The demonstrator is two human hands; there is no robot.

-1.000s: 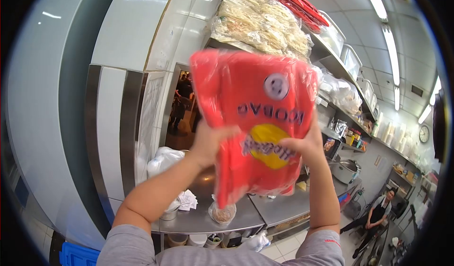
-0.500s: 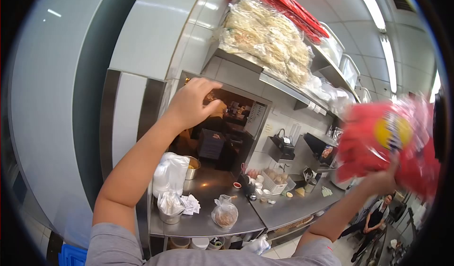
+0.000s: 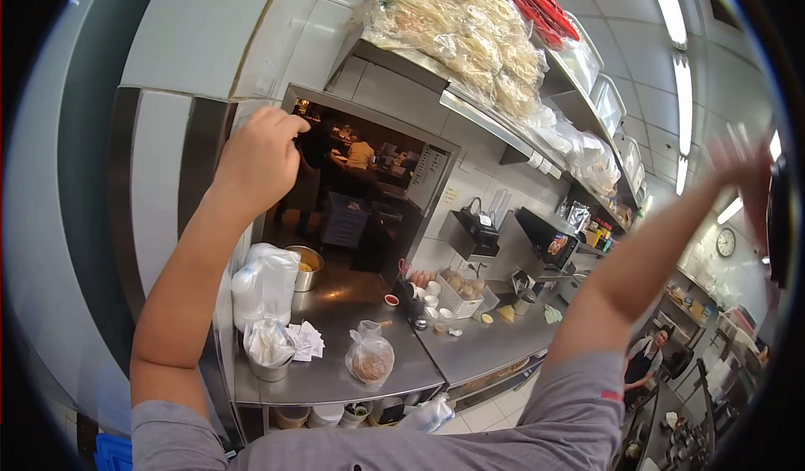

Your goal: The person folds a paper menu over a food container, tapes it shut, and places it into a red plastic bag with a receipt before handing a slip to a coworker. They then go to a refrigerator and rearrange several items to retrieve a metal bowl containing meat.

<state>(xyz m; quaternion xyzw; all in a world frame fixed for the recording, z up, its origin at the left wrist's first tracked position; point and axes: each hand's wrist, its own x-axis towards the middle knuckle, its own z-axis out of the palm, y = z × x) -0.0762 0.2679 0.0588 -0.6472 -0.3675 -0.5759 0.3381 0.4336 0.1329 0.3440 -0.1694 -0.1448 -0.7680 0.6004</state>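
My left hand (image 3: 262,159) is raised in front of the tiled wall, left of the serving window (image 3: 369,169). Its fingers are curled in, and nothing shows in them. At the far right my right hand (image 3: 738,161) is lifted high and smeared by motion, so I cannot tell whether it holds anything. A blurred reddish patch shows beside it at the dark edge of view. Above, the shelf (image 3: 402,67) carries clear bags of pale food (image 3: 461,31) and a red plastic packet (image 3: 537,2).
On the steel counter (image 3: 327,379) stand a white plastic bag (image 3: 264,282), a metal pot (image 3: 309,270), a tied clear bag (image 3: 369,355) and a white basket (image 3: 457,295). A black device (image 3: 478,232) hangs on the wall. Another person (image 3: 644,360) is at the lower right.
The red packet with a yellow label that my right hand held has left clear view. My right hand has risen toward the right edge. My left hand has shifted left, its fingers curling in.
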